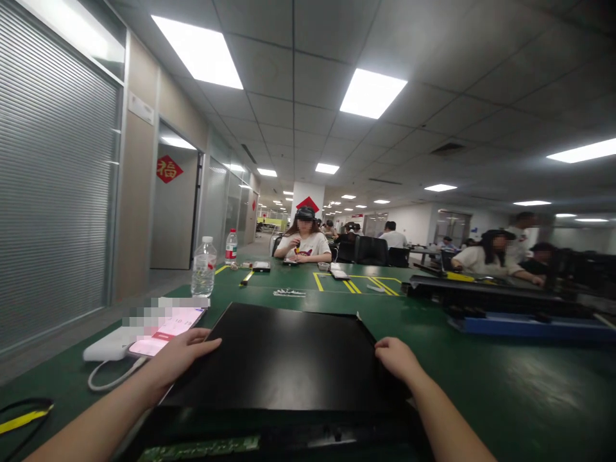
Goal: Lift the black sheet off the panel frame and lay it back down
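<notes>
A flat, glossy black screen panel (289, 359) lies in front of me, between my two hands. My left hand (198, 348) grips its left edge, thumb on top and the other fingers partly hidden. At the right edge, my right hand (395, 359) is closed with fingertips pinching the rim. Along the near side of the panel runs a dark frame (356, 437) with a green circuit board (206, 447) showing at the bottom of the view. How the panel joins this frame is too dark to tell.
Left of the panel are a lit phone (168, 330), a white power bank (108, 344) with a cable, and a water bottle (204, 266). Long black parts and a blue bar (524, 326) lie at the right. A person (308, 244) sits across the green table (481, 385); others work beyond.
</notes>
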A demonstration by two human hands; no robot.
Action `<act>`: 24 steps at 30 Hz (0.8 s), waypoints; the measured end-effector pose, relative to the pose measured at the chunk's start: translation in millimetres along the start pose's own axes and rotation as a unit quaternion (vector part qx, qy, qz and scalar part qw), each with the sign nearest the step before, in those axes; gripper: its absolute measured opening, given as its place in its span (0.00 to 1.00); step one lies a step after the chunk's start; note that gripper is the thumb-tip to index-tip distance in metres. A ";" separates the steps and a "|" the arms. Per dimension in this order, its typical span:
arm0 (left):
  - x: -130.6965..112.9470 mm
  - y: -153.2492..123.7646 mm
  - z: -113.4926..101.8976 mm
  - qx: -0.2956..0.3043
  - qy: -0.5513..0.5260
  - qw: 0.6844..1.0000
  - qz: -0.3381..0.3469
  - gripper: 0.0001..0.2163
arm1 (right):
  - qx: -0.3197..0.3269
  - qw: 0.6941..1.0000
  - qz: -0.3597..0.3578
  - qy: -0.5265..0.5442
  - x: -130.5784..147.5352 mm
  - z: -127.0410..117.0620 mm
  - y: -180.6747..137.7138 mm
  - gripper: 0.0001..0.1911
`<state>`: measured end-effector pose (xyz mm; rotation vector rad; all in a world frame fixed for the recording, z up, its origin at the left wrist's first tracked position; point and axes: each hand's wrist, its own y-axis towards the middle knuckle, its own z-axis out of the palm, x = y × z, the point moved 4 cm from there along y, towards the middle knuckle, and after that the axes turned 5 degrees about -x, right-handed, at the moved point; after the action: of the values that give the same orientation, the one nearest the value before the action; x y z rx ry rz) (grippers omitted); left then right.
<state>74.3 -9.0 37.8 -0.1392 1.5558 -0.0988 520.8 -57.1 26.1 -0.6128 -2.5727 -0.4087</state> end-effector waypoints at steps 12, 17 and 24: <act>-6.2 7.0 8.5 0.015 0.031 0.999 0.007 0.18 | -0.018 0.999 0.006 0.029 -9.5 -11.1 0.2 0.16; -4.1 10.5 11.2 0.027 -0.011 0.999 0.038 0.20 | -0.034 0.996 0.019 0.074 -13.8 -15.4 2.0 0.21; -12.5 6.3 9.7 -0.029 0.046 0.997 0.060 0.16 | -0.036 0.983 0.028 0.177 -14.4 -24.2 -2.4 0.12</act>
<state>83.7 -0.6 49.2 -0.0883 1.6551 0.0360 539.9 -73.4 39.1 -0.5783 -2.2062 -0.5401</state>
